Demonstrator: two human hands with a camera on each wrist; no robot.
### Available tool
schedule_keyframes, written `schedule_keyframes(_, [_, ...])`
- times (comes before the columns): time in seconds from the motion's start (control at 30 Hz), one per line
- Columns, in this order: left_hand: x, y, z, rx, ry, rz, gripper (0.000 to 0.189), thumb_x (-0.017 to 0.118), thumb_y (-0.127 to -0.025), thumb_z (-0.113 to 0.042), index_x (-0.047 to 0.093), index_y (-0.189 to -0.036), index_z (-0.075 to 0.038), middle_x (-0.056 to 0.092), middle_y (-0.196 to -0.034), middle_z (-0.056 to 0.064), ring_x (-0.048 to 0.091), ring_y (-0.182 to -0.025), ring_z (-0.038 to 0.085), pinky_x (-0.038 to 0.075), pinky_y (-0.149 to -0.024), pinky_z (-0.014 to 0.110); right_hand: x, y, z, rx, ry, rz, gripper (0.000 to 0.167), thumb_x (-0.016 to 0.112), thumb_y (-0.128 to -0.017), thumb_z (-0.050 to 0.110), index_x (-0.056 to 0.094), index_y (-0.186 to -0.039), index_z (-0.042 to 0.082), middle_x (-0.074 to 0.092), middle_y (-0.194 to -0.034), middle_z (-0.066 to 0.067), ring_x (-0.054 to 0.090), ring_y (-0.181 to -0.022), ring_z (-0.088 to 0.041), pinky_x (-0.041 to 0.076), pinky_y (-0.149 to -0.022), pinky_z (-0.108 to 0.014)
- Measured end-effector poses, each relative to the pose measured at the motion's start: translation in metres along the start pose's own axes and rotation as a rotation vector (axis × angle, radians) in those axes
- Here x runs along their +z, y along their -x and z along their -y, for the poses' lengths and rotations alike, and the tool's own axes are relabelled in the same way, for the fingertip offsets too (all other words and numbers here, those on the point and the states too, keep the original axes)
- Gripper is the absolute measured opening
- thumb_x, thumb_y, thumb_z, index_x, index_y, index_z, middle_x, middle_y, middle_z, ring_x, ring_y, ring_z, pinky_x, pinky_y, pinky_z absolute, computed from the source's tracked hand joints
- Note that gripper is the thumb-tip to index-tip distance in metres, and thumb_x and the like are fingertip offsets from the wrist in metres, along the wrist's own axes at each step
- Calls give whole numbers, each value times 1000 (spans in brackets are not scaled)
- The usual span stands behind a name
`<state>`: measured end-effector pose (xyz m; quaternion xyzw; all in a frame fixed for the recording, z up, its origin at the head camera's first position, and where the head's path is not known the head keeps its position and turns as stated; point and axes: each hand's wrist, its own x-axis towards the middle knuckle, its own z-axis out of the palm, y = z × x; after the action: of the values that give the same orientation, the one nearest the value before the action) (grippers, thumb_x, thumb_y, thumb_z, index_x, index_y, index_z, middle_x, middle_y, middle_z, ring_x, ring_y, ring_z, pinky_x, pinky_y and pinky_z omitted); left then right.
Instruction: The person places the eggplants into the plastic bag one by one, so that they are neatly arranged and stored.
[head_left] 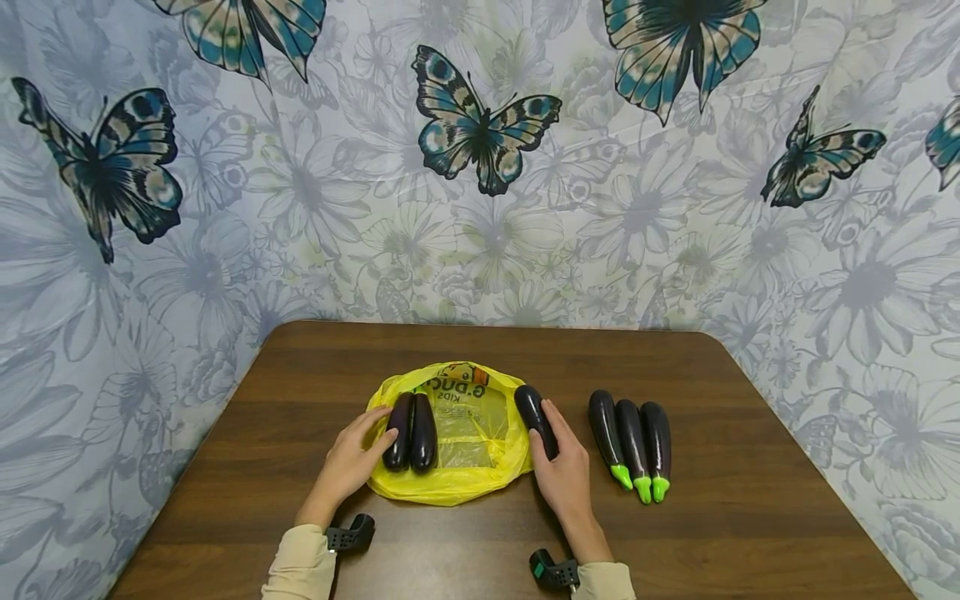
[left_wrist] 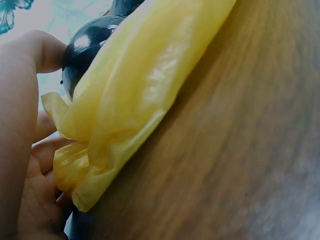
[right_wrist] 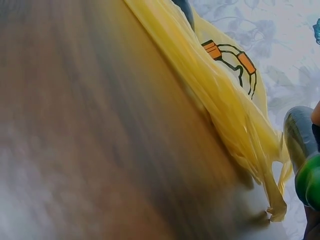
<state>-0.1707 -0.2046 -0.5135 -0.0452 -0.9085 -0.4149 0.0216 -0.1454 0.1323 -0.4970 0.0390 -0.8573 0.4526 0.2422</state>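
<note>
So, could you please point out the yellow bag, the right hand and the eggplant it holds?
Yellow bag (head_left: pixel 457 489), head view, front rim.
Right hand (head_left: pixel 561 477), head view, back of hand.
Held eggplant (head_left: pixel 534 417), head view, dark body.

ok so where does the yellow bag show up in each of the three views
Head: the yellow bag sits below centre, between left hand and right hand.
Left wrist: the yellow bag runs from top edge to lower left.
Right wrist: the yellow bag slants from top centre to lower right.
Shared landmark: brown table.
</note>
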Motion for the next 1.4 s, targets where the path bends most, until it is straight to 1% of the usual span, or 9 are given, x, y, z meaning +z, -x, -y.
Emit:
schedule_keyframes(0.37, [0, 1, -2, -10, 1, 5, 58, 59, -104, -46, 51, -152, -14, 45, -159, 16, 38, -148, 44, 28, -119, 67, 6, 1, 1, 2, -4, 10, 51, 72, -97, 11, 59, -146, 12, 59, -149, -8, 57, -137, -31, 44, -113, -50])
schedule_keyframes(0.73, [0, 1, -2, -12, -1, 8, 57, 59, -104, -45, 52, -152, -14, 45, -160, 17, 37, -148, 45, 28, -119, 67, 9, 3, 5, 23, -22, 33, 50, 72, -97, 12, 59, -146, 14, 61, -146, -13, 59, -134, -34, 47, -110, -53])
schedule_keyframes(0.9, [0, 1, -3, -10, -1, 6, 57, 59, -104, -44, 51, -152, -14, 45, -159, 17, 38, -148, 44, 28, -119, 67, 10, 4, 8, 12, -30, 49, 50, 71, -98, 13, 58, -147, 13, 59, -148, -13, 57, -135, -35, 46, -110, -55])
schedule_keyframes(1.1, [-1, 2, -3, -20, -3, 5, 58, 58, -105, -46, 51, -152, -14, 44, -160, 16, 37, -149, 44, 28, -119, 67, 12, 4, 9, -6, -34, 57, 50, 70, -98, 12, 58, -147, 12, 59, -149, -10, 56, -137, -33, 45, -112, -53])
schedule_keyframes(1.4, [-1, 3, -4, -7, 5, -1, 57, 59, -104, -45, 52, -152, -14, 45, -159, 16, 38, -148, 43, 30, -118, 67, 15, 5, 14, 28, -65, 71, 50, 71, -98, 14, 59, -147, 15, 58, -150, -8, 56, -137, -32, 46, -112, -53])
